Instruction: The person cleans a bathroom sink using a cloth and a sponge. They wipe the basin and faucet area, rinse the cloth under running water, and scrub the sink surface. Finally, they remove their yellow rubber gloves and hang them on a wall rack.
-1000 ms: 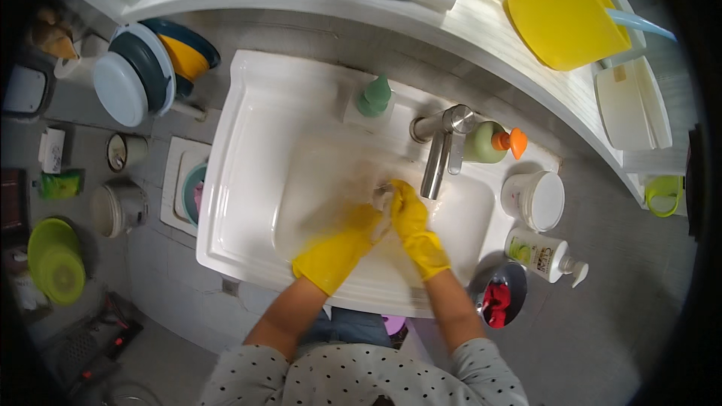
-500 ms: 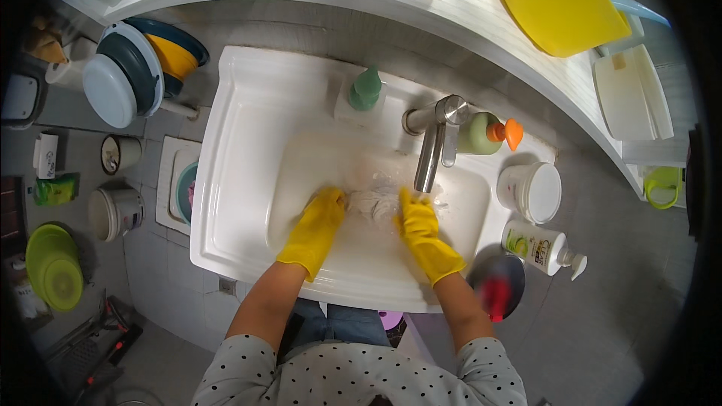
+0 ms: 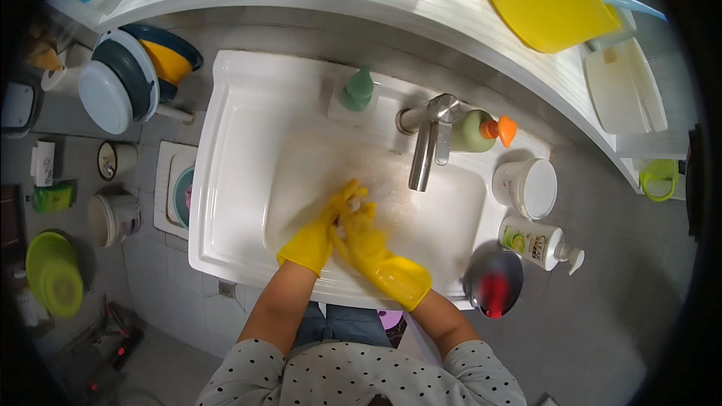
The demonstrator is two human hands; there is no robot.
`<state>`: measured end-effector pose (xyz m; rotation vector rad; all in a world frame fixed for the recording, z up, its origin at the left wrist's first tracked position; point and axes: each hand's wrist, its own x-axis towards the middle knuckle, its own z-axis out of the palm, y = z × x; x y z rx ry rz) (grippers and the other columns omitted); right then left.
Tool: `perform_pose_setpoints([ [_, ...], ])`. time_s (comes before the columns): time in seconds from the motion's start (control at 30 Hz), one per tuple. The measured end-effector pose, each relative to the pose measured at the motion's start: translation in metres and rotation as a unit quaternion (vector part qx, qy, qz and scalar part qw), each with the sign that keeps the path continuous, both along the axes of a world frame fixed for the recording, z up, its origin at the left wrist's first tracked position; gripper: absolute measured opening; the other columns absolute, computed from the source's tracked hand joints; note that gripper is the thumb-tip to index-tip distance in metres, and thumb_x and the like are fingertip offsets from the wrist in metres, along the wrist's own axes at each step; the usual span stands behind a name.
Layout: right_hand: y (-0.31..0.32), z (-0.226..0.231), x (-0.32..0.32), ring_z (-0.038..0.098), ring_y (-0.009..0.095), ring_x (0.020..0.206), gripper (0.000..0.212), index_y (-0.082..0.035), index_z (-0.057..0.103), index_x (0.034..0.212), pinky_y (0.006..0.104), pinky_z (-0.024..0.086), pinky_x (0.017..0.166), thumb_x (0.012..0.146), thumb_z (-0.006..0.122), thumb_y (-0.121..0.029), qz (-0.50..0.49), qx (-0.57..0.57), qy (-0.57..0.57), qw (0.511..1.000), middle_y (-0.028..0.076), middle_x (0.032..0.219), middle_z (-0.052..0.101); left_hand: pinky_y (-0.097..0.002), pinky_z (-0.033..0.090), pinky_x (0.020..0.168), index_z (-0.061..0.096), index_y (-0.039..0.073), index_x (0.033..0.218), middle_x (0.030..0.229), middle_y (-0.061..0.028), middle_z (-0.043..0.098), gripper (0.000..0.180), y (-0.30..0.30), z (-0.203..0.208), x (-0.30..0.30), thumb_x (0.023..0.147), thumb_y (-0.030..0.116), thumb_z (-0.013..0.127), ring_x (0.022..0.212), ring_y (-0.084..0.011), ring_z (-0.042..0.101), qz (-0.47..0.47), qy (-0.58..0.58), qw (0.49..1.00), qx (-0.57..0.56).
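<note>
My left hand (image 3: 320, 229) and my right hand (image 3: 365, 240), both in yellow rubber gloves, are pressed together over the front left-middle part of the white sink (image 3: 244, 143). Their fingers are closed around a small bunched whitish cloth (image 3: 354, 204). Only bits of it show between the gloves; the rest is hidden. Cloudy water (image 3: 398, 214) lies in the basin, with ripples to the right of my hands. The metal faucet (image 3: 425, 154) stands behind and to the right of them, its spout over the basin.
On the sink's back rim are a green leaf-shaped holder (image 3: 357, 90) and a green pump bottle (image 3: 475, 132) with an orange top. A white tub (image 3: 535, 188), a white pump bottle (image 3: 532, 243) and a dark bowl (image 3: 505, 274) line the right side. A white shelf (image 3: 451, 15) curves above.
My right hand has moved left from beneath the spout to meet my left hand. The cloth has gone from the water under the faucet into both hands, bunched up.
</note>
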<state>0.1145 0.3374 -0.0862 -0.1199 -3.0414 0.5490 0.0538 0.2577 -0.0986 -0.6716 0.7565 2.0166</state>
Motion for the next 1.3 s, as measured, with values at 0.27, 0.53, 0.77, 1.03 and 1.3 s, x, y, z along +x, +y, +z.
perform_pose_setpoints([
  [0.27, 0.019, 0.054, -0.020, 0.061, 0.038, 0.099, 0.047, -0.009, 0.051, 0.131, 0.0452, 0.052, 0.076, 0.086, 0.061, -0.016, -0.063, -0.247, -0.174, 0.951, 0.019, 0.106, 0.064, -0.0380, 0.049, 0.083, 0.060, 0.003, 0.108, 0.107, -0.0127, 0.064, 0.037, 0.016, -0.025, 0.006, 0.087, 0.034, 0.062, 0.100, -0.0268, 0.061, -0.030, 0.023, 0.999, -0.038],
  [0.53, 0.126, 0.054, -0.022, 0.059, 0.036, 0.104, 0.051, -0.009, 0.055, 0.124, 0.0424, 0.049, 0.084, 0.079, 0.070, -0.028, -0.144, -0.090, -0.289, 0.942, 0.017, 0.110, 0.064, -0.0427, 0.048, 0.079, 0.058, 0.004, 0.097, 0.107, -0.0133, 0.064, 0.024, -0.025, -0.039, -0.031, 0.081, 0.021, 0.065, 0.094, -0.0308, 0.062, -0.269, 0.365, 0.704, -0.546],
  [0.77, 0.088, -0.004, -0.009, 0.057, 0.039, 0.109, 0.051, -0.009, 0.053, 0.127, 0.0449, 0.046, 0.090, 0.080, 0.066, -0.026, 0.073, 0.050, -0.098, 0.991, 0.016, 0.109, 0.065, -0.0411, 0.046, 0.092, 0.058, 0.007, 0.118, 0.113, -0.0183, 0.062, 0.037, -0.034, -0.020, -0.010, 0.084, 0.020, 0.063, 0.106, -0.0351, 0.058, -0.162, 0.519, 0.651, -0.530],
  [1.03, 0.085, -0.041, 0.012, 0.065, 0.035, 0.087, 0.039, -0.010, 0.060, 0.120, 0.0423, 0.052, 0.078, 0.081, 0.059, -0.007, -0.019, -0.020, -0.170, 0.985, 0.017, 0.094, 0.068, -0.0392, 0.043, 0.101, 0.056, 0.010, 0.129, 0.129, -0.0176, 0.056, 0.045, -0.081, 0.038, -0.012, 0.085, 0.016, 0.063, 0.118, -0.0347, 0.054, -0.175, 0.423, 0.722, -0.518],
  [1.3, 0.058, 0.146, -0.004, 0.063, 0.016, 0.089, 0.040, -0.005, 0.060, 0.124, 0.0269, 0.050, 0.077, 0.086, 0.055, 0.007, 0.014, -0.415, -0.057, 0.908, 0.008, 0.101, 0.068, -0.0390, 0.039, 0.103, 0.048, 0.011, 0.137, 0.136, -0.0181, 0.051, 0.064, -0.044, 0.126, 0.000, 0.077, 0.010, 0.070, 0.122, -0.0345, 0.049, -0.163, 0.664, 0.667, -0.297],
])
